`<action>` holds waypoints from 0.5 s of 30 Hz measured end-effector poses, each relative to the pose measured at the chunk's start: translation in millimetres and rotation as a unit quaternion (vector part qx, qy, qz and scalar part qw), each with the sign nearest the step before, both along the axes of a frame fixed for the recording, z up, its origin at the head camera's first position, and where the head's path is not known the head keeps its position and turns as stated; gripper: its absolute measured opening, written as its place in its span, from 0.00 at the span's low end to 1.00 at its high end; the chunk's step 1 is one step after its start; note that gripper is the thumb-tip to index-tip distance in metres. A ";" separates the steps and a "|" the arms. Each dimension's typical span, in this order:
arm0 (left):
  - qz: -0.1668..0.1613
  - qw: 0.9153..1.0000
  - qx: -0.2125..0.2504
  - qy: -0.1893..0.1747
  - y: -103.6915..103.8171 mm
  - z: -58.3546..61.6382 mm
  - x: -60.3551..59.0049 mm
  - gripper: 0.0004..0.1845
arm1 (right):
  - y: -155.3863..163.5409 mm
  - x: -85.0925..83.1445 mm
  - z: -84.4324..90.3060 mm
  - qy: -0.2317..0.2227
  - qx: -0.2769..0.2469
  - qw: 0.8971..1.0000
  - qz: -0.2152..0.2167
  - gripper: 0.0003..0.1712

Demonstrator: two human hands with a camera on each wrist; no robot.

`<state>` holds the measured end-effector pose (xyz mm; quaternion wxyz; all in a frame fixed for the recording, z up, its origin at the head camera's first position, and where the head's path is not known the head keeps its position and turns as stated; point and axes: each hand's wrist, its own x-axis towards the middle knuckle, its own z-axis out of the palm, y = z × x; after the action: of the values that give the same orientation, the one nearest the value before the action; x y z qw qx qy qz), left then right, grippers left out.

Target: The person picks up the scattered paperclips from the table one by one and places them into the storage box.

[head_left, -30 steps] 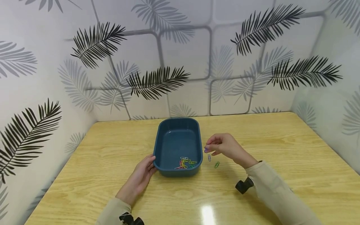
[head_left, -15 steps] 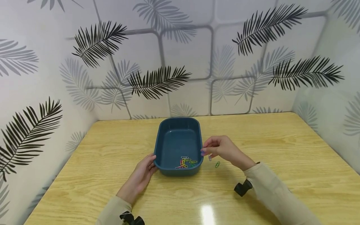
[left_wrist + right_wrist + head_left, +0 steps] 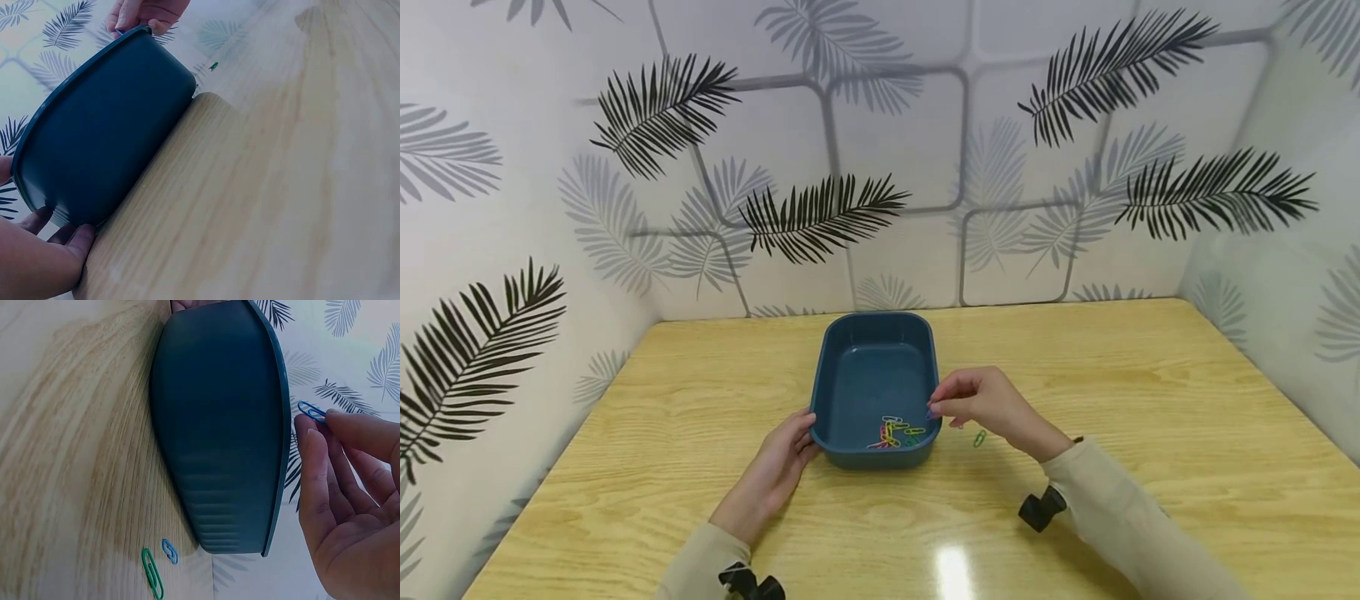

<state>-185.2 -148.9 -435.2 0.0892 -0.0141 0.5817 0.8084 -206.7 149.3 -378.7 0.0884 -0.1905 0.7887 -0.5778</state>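
A dark blue plastic bin (image 3: pixel 880 379) stands on the wooden table, with several coloured paper clips (image 3: pixel 891 433) lying at its near end. My left hand (image 3: pixel 782 462) holds the bin at its near left corner, one digit at the rim and fingers against the outer wall (image 3: pixel 37 219). Between thumb and fingertips my right hand (image 3: pixel 992 408) pinches a blue paper clip (image 3: pixel 312 411), right at the bin's right rim. A green paper clip (image 3: pixel 980 438) and a light blue paper clip (image 3: pixel 169 551) lie on the table beside the bin, the latter mostly hidden by my right hand in the head view.
The wooden table (image 3: pixel 700 367) reaches back to a wall (image 3: pixel 895 250) with a leaf pattern. Black wrist cameras (image 3: pixel 1042 508) sit on both of my sleeves. A bright light reflection (image 3: pixel 953 571) shows on the front of the table.
My right hand has moved left with the blue paper clip, from beside the bin to its right rim. My left hand and the bin have stayed in place.
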 end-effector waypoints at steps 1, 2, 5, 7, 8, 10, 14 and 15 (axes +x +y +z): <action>0.000 1.000 0.001 -0.001 0.1 0.0 -0.1 0.27 | -0.1 0.2 0.2 0.000 0.000 1.000 0.000 0.07; 0.002 1.000 0.004 -0.002 0.1 0.0 -0.3 0.27 | -0.2 0.5 0.5 -0.001 -0.001 1.000 0.001 0.07; 0.002 1.000 0.006 -0.004 0.2 -0.6 -0.2 0.26 | -0.2 1.2 0.8 -0.004 -0.006 1.000 0.001 0.08; 0.002 1.000 0.006 -0.004 0.3 -1.0 0.1 0.26 | -0.2 1.6 1.0 -0.008 -0.009 1.000 0.001 0.08; 0.003 1.000 0.007 -0.003 0.4 -0.9 0.1 0.26 | -0.2 1.6 1.2 -0.010 -0.011 1.000 0.000 0.09; 0.003 1.000 0.007 -0.001 0.6 -0.5 0.0 0.26 | -0.2 1.4 1.2 -0.012 -0.017 1.000 -0.001 0.09; 0.001 1.000 0.005 0.001 0.8 0.5 0.2 0.26 | -0.7 1.5 1.0 -0.014 -0.020 1.000 -0.005 0.09; 0.001 1.000 0.005 0.000 0.8 0.6 0.4 0.27 | -0.9 1.7 0.9 -0.013 -0.020 1.000 -0.005 0.10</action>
<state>-184.8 -148.1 -434.7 0.0882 -0.0139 0.5778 0.8113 -205.0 148.4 -377.8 0.0923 -0.1808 0.7765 -0.5965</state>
